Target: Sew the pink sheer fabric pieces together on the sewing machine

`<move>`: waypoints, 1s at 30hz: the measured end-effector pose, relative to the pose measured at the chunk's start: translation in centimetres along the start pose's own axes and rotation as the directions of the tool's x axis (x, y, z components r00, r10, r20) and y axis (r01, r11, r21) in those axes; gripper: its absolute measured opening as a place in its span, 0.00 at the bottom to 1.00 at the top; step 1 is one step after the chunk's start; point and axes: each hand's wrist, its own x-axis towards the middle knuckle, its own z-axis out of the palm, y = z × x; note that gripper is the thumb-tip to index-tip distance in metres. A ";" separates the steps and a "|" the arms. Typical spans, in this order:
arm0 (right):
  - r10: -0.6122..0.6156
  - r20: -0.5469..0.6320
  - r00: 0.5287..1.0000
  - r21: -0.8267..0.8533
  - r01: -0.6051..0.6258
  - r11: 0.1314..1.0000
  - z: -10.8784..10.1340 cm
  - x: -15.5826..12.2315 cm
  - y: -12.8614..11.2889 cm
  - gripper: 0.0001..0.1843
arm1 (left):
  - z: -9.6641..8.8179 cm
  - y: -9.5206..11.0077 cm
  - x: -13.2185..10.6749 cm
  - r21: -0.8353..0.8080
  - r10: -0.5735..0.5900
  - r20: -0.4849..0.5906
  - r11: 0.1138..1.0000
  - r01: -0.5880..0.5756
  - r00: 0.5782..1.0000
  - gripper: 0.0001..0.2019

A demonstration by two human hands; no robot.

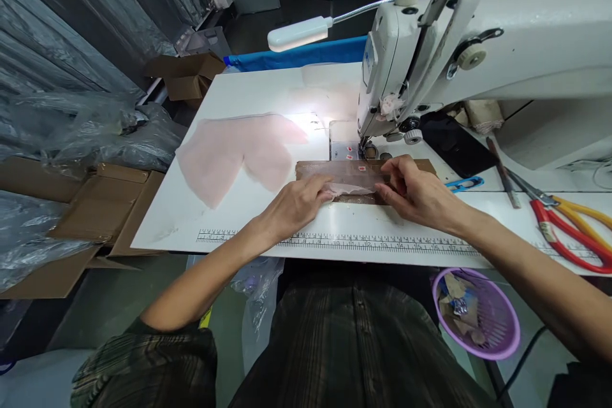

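A strip of sheer pale pink fabric [351, 180] lies over a brown strip of board or tape [421, 169] just in front of the sewing machine [387, 70]. At the fabric's left end, my left hand [306, 201] pinches the edge between thumb and fingers. My right hand [414, 194] grips the other end, its thumb and forefinger closed together. The presser foot [364, 146] and needle area are right behind the strip. To the left, a larger cut piece of sheer pink fabric [229, 150] is spread flat on the white table [167, 220].
A printed ruler [354, 243] runs along the table's front edge. Red and yellow scissors [564, 223], a blue thread snipper [465, 184] and a black phone-like slab [459, 143] lie at right. Below stands a purple basket [507, 338] of scraps; cardboard boxes [105, 201] are at left.
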 end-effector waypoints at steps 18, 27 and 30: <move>-0.018 0.152 0.988 0.233 -0.018 0.972 -0.1 -0.1 1.1 0.14 | -0.8 0.2 -2.7 0.063 0.255 -0.106 0.966 -0.249 0.961 0.06; -0.079 0.167 0.983 0.444 -0.003 0.896 0.2 0.2 -1.9 0.17 | -0.1 0.9 3.2 -0.174 0.296 0.092 0.945 -0.277 0.951 0.11; -0.130 0.149 0.980 0.386 0.063 0.920 -0.7 0.1 -1.4 0.17 | 1.4 0.9 3.9 -0.014 0.249 0.207 0.968 -0.251 0.946 0.08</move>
